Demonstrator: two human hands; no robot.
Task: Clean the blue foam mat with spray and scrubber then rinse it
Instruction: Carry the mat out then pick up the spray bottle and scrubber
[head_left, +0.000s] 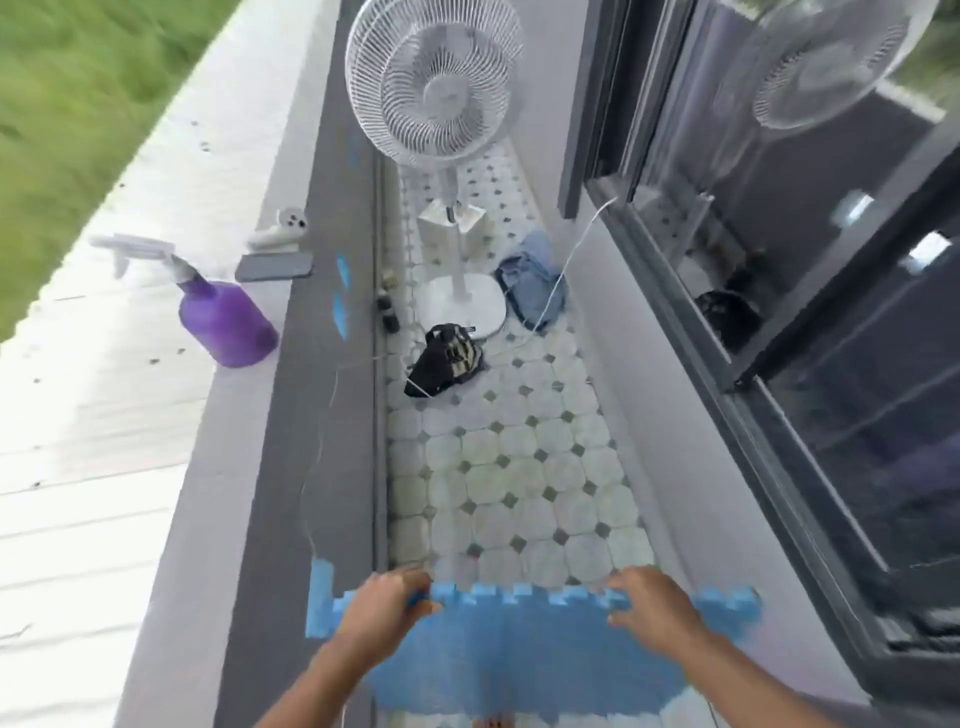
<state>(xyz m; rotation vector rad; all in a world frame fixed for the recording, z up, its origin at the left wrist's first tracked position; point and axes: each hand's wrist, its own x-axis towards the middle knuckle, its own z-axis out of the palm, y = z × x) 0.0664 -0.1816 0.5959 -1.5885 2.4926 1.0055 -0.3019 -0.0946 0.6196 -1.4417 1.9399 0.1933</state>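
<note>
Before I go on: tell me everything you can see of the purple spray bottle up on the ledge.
The purple spray bottle stands on the white balcony ledge, leaning in the wide-angle view. Its body is translucent purple plastic, wide and rounded at the base, narrowing to a neck. On top sits a white trigger head whose nozzle points left, toward the grass. The picture is blurred, so no label or liquid level shows. Nothing touches it but the ledge; a dark flat phone-like slab lies just behind it. Neither hand is near.

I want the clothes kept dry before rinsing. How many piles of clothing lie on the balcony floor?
2: a blue garment right of the fan base, and a black bundle in front of it. None seen elsewhere.
</note>
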